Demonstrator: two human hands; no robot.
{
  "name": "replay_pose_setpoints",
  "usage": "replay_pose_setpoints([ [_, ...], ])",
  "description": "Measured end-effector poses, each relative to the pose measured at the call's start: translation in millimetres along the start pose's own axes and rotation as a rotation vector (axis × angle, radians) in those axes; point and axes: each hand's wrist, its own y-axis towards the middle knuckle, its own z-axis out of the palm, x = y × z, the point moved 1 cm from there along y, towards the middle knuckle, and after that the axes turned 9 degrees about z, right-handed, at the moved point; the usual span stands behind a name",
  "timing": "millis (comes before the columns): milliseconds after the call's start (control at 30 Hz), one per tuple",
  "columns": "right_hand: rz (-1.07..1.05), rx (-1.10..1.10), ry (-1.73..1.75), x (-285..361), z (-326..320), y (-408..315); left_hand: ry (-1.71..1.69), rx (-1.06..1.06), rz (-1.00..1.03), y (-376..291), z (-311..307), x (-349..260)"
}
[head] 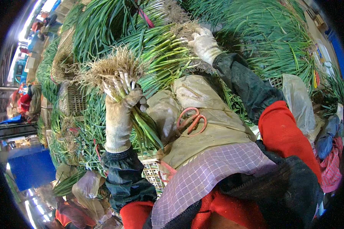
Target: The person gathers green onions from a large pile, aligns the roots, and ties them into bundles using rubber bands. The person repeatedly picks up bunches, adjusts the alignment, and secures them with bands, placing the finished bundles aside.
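My left hand (132, 98), in a soiled knit glove, is closed around a bunch of green onions (123, 83). Their roots point away from me and the leaves hang down beside my knee. My right hand (203, 43), in a pale glove, reaches to the root end of a loose pile of green onions (172, 45); its fingers rest on the roots, and whether they grip any cannot be told. Red-handled scissors (192, 123) lie on my lap over a tan apron (218, 126), their blades partly hidden.
Large heaps of green onions (263, 37) stand ahead and to the right. Plastic crates (73, 98) are at the left, and another crate (153, 173) is beside my lap. Other people (24, 101) sit at the far left, lower left and right edge. A plastic-covered knee (299, 103) is close at right.
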Motion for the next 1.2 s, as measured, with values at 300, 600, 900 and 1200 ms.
replay_pose_setpoints([
  [300,-0.173,-0.097,-0.080,9,-4,14,0.011,-0.140,-0.037,41,-17,24],
  [600,-0.354,-0.333,0.034,41,-93,-8,0.044,-0.200,0.013,52,-16,28],
  [900,-0.352,-0.531,0.154,52,-163,-28,0.202,0.194,-0.015,79,28,48],
  [1200,0.360,0.242,1.780,88,-75,-81,0.190,0.058,0.217,35,56,53],
])
